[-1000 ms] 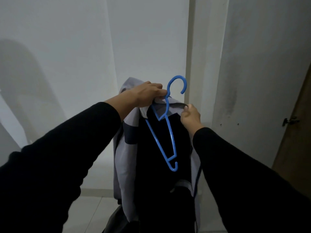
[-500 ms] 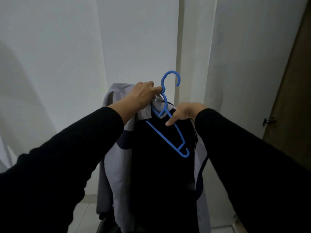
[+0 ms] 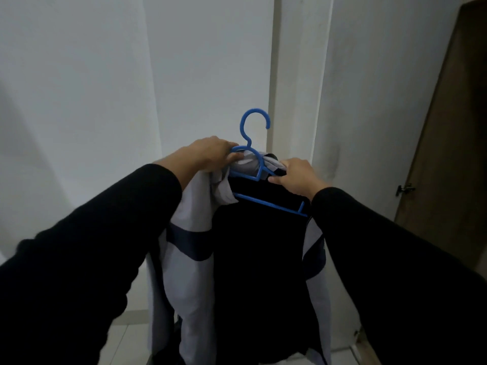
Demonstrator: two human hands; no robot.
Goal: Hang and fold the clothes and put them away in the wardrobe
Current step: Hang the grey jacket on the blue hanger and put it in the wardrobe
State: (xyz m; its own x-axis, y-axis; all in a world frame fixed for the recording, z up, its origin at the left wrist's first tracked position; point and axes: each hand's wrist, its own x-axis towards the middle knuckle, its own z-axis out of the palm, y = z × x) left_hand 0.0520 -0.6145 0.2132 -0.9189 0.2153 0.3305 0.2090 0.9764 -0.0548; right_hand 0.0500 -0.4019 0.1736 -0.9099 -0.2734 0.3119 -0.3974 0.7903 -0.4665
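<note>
Left hand [image 3: 208,154] grip holding blue hanger [image 3: 257,164] shoulder with jacket [image 3: 253,259] collar, right hand [image 3: 297,176] grip pinching hanger's other arm, jacket hanging below both grips

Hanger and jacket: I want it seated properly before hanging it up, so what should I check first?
1. Left hand grips hanger and collar: ok.
2. Right hand holds jacket at the hanger's right arm: ok.
3. Left shoulder over hanger arm: cannot tell, cloth is bunched there.
4. Right shoulder over hanger arm: not ok, the bar end shows bare.
5. Hook free and upright: ok.
6. Wardrobe rail within reach: cannot tell, only a door shows.
</note>
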